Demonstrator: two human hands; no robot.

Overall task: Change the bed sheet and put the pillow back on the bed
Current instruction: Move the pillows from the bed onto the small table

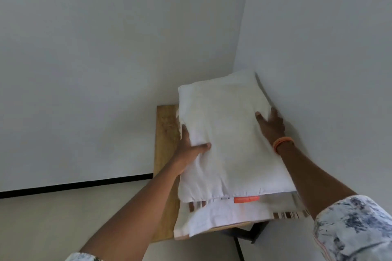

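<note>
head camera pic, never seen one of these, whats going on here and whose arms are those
There is no machine here. One camera worn on a person's head looks forward and down, so the arms are the wearer's own. A wooden table stands in the corner of a white room. On it lies a white pillow on top of folded striped cloth. The left hand holds the pillow's left edge, thumb on top. The right hand, with an orange wristband, holds the right edge. No bed is in view.
</note>
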